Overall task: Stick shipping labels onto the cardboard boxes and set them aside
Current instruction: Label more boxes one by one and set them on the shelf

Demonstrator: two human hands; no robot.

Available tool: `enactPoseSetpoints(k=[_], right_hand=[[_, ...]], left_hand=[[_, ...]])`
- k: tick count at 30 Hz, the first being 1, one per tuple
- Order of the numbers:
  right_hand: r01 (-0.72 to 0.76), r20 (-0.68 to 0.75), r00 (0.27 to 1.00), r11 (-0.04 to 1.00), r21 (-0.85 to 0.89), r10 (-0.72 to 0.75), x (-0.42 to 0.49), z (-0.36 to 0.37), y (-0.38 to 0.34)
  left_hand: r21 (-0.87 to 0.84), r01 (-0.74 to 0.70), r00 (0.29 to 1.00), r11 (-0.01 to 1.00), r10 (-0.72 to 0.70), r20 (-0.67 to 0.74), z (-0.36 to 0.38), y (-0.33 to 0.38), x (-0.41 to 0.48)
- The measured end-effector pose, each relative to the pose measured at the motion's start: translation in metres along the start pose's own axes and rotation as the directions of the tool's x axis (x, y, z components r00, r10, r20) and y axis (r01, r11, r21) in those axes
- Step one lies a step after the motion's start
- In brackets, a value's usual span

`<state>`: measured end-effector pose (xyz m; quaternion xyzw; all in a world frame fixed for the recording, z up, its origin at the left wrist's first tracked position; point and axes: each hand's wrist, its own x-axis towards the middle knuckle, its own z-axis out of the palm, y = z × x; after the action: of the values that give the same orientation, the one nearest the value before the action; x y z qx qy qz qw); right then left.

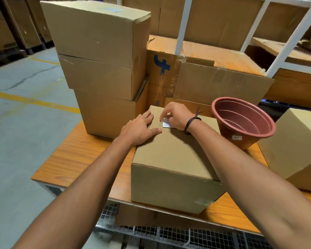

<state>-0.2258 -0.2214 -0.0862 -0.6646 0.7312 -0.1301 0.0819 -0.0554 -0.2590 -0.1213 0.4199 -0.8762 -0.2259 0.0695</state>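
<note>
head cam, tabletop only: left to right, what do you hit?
Stack of three boxes → left hand flat on the centre box → shipping label under the right hand → reddish plastic pot → another box at the right edge.

Right hand presses label onto box.

Both forearms are bare, with no sleeves in sight. Just behind the right hand, a dark cord bracelet circles the wrist, its loose ends sticking up. The left hand wears nothing.
</note>
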Motion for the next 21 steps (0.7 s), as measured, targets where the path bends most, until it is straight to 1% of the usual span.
enactPoseSetpoints(k=[1,3,7,9,13,16,19,21], right_hand=[[-0.002,-0.027,1.0,0.999,0.042,0.003,0.0,-0.001,0.001],[-0.011,-0.009,1.0,0.999,0.053,0.012,0.0,-0.001,-0.001],[-0.011,0.073,0.997,0.997,-0.071,0.017,0.003,0.002,-0.006],[-0.003,0.079,0.997,0.999,-0.053,0.007,0.005,0.0,-0.003],[-0.007,0.07,0.998,0.995,0.096,0.0,0.005,-0.01,0.005],[-0.014,0.021,1.0,0.972,0.235,0.01,0.005,-0.021,0.014],[-0.003,-0.005,1.0,0.919,0.395,0.006,0.003,-0.034,0.024],[-0.012,-0.024,0.999,0.855,0.518,0.028,-0.001,-0.044,0.031]], left_hand=[[-0.003,-0.001,1.0,1.0,0.001,-0.005,0.0,0.0,0.0],[-0.011,-0.005,1.0,1.0,0.005,-0.01,0.0,0.0,0.0],[-0.028,-0.005,1.0,1.0,0.005,-0.011,0.002,-0.003,0.001],[-0.034,-0.002,1.0,0.999,0.002,-0.009,0.002,-0.004,0.001],[-0.035,0.008,1.0,0.999,-0.008,-0.009,0.003,-0.003,0.001],[-0.047,0.007,1.0,0.999,-0.008,-0.013,0.003,-0.003,0.0],[-0.041,0.004,1.0,0.999,-0.005,-0.022,0.002,-0.004,0.001],[-0.037,0.005,1.0,0.999,-0.006,-0.023,0.001,-0.003,0.001]])
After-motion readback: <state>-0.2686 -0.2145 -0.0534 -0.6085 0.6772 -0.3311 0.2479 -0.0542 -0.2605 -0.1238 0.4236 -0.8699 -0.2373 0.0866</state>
